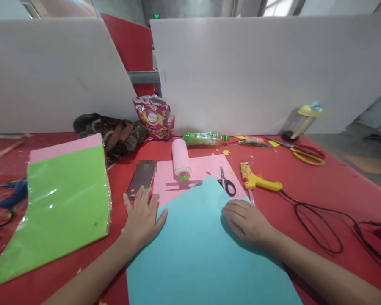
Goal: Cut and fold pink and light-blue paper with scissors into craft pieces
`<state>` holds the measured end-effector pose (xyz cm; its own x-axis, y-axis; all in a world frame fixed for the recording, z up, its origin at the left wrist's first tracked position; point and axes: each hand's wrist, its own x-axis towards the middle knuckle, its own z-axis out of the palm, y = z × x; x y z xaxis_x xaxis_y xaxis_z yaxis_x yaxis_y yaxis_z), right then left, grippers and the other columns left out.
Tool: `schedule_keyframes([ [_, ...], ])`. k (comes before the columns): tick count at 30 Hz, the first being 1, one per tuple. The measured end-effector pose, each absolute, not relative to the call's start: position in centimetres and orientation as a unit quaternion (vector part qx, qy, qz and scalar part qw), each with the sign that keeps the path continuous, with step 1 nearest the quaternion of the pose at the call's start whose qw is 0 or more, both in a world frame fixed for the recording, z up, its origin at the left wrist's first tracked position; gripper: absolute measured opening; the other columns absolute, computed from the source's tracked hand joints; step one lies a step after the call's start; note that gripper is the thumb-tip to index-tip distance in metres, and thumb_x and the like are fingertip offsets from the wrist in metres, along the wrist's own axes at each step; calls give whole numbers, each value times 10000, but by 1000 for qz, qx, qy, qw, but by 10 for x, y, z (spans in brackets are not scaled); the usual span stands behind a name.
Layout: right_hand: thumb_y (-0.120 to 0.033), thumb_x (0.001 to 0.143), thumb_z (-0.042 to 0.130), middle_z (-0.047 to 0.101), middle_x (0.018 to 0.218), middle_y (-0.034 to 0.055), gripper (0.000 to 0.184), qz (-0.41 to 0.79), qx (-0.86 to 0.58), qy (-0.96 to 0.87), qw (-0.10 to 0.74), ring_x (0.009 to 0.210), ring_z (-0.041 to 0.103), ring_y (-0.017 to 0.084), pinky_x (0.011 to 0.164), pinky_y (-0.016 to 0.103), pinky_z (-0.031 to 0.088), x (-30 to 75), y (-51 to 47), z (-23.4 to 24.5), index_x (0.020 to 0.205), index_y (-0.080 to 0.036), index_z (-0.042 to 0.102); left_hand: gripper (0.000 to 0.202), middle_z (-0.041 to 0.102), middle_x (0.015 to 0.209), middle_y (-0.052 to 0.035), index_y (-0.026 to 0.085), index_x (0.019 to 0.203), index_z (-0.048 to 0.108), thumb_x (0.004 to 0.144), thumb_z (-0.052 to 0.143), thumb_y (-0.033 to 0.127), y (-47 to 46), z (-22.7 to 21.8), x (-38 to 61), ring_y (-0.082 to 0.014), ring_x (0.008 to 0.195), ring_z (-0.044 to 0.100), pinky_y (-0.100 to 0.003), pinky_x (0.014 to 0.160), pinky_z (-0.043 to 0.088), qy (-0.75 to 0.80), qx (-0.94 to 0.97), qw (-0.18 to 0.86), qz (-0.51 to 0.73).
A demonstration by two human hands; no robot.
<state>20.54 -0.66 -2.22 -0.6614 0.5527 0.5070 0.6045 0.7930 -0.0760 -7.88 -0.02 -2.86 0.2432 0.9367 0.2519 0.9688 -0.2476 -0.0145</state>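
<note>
A large light-blue paper sheet [200,250] lies on the red table in front of me. My left hand [142,216] rests flat on its left edge, fingers spread, fingertips reaching a black phone [140,180]. My right hand [246,221] lies palm down on the sheet's right edge, fingers loosely curled and holding nothing I can see. Behind the blue sheet is a pink sheet [200,169] with a pink-wrapped bottle [180,157] lying on it and small black-handled scissors [226,182].
A yellow glue gun [257,178] lies right of the scissors, its black cord [320,224] looping rightward. Green and pink paper in plastic [63,203] sits left. A green bottle [205,138], snack bag [154,117], dark bag [111,131], red-yellow scissors [305,151], water bottle [300,120] and white boards [257,72] are behind.
</note>
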Motion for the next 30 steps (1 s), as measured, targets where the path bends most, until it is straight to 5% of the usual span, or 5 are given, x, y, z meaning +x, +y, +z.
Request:
schedule_keyframes([
  [14,-86,788,356,641,735,77,238,-47,-310,-922,228,749,553,173,676,305,461,204,-9,-22,786,-148,585,369,459,1149,-202,138,994,458,777,396,430,22,-23,-84,-343,1071,428,-724,867,54,-592,-798,52,-102],
  [18,-101,803,337,632,732,83,252,-42,-312,-924,217,764,548,173,686,306,453,204,-9,-22,786,-153,583,264,391,1229,-211,148,967,420,806,346,345,34,-21,-95,-357,1196,301,-715,877,52,-594,-785,49,-166],
  [20,-97,803,337,630,732,81,250,-42,-312,-924,217,765,546,173,688,307,449,204,-9,-22,786,-153,580,203,409,1209,-199,161,946,399,813,319,293,34,-18,-103,-328,1169,353,-688,909,53,-595,-774,45,-211],
  [27,-78,790,356,628,732,73,233,-46,-310,-923,222,747,540,176,674,303,439,204,-10,-22,772,-151,577,127,543,915,-93,189,871,385,771,313,217,32,-16,-126,-234,917,528,-540,977,210,-552,-778,30,-299],
  [30,-84,793,360,624,736,75,226,-41,-311,-923,222,750,536,174,680,303,436,204,-10,-23,777,-154,574,135,558,846,-68,196,849,422,776,313,225,31,-19,-125,-217,839,538,-444,895,355,-532,-803,18,-268],
])
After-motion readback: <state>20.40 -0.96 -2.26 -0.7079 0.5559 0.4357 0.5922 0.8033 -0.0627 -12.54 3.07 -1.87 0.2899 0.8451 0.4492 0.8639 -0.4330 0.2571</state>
